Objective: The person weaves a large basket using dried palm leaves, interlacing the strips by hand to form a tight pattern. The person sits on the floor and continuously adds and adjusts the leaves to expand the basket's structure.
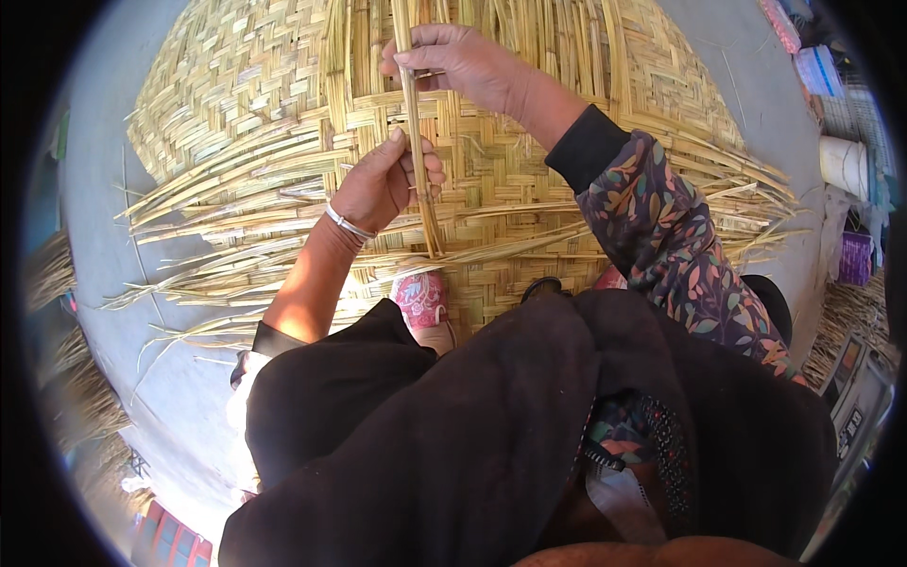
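A large woven reed mat lies beneath my hands, its pale yellow strips crossing in a herringbone pattern. My left hand, with a silver bangle at the wrist, is closed round the lower part of a small bundle of flat reed strips. Higher up, my right hand pinches the same strips between thumb and fingers. The strips stand out above the mat, running away from me, their near ends beside my pink patterned shoe. Loose crosswise strips fan out past the mat's left side.
Grey floor borders the mat. Along the right stand a white bucket, a purple container and more reeds. Bundles of reeds lie at the far left. My pink shoe rests on the mat's near part.
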Demonstrator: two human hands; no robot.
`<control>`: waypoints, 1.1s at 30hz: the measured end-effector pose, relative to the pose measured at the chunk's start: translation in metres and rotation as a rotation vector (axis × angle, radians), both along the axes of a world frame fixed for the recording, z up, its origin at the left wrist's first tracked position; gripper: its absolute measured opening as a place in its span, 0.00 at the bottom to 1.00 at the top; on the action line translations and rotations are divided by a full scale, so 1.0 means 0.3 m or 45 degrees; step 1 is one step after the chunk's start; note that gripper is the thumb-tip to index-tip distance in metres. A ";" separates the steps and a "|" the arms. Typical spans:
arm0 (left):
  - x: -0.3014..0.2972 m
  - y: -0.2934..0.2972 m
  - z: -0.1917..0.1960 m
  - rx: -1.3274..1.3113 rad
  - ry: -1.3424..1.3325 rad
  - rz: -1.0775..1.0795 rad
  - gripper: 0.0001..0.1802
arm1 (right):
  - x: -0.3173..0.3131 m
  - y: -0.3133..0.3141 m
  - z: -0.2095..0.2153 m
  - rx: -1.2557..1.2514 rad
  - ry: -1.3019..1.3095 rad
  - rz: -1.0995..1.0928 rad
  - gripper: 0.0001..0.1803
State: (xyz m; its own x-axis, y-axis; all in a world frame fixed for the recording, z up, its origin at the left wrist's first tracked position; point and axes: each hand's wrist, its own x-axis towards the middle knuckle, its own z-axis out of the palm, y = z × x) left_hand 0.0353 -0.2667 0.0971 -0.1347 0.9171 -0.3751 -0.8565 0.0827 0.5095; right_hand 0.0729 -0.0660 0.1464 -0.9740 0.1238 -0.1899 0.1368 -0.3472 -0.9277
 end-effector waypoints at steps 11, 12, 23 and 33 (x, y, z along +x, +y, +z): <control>-0.015 0.017 -0.044 -0.413 0.425 -0.069 0.13 | 0.024 0.057 -0.121 0.286 -0.292 -0.060 0.13; -0.013 0.020 -0.033 -0.436 0.470 -0.078 0.13 | 0.023 0.057 -0.128 0.265 -0.280 -0.066 0.13; -0.072 0.042 -0.080 -0.435 0.775 -0.106 0.12 | -0.037 0.051 -0.203 0.522 0.007 -0.063 0.12; -0.091 0.051 -0.052 -0.562 0.926 -0.111 0.16 | 0.014 -0.001 -0.164 0.385 -0.229 0.063 0.18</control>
